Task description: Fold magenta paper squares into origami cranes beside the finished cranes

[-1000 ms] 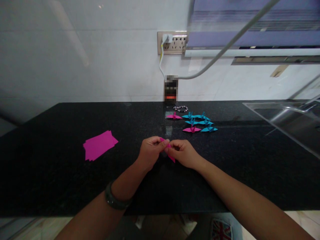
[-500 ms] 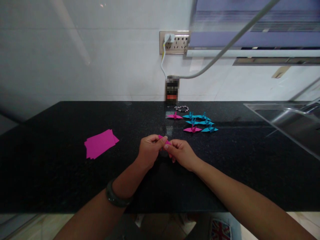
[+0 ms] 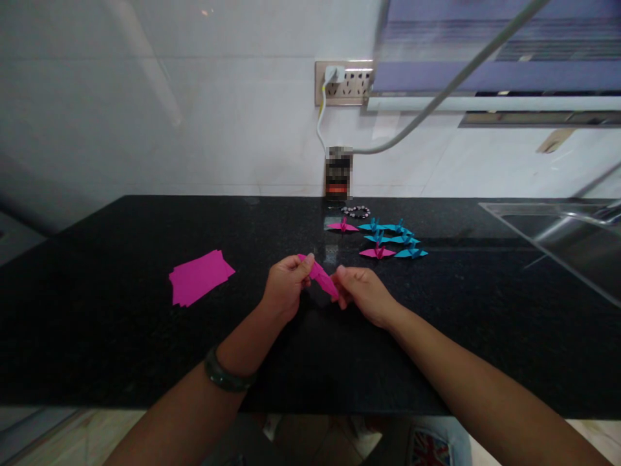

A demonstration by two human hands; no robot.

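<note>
A narrow folded piece of pink paper is held just above the black countertop, slanting down to the right. My left hand pinches its upper left end between thumb and fingers. My right hand grips its lower right end with curled fingers. A dark band sits on my left wrist.
A stack of flat pink paper sheets lies to the left. Several finished paper cranes, blue and pink, sit behind my hands with a beaded bracelet. A wall socket with a charger is above. A metal sink is at right.
My hands have drawn slightly apart, and the folded pink paper now shows as a longer strip between them. The view has shifted a little.
</note>
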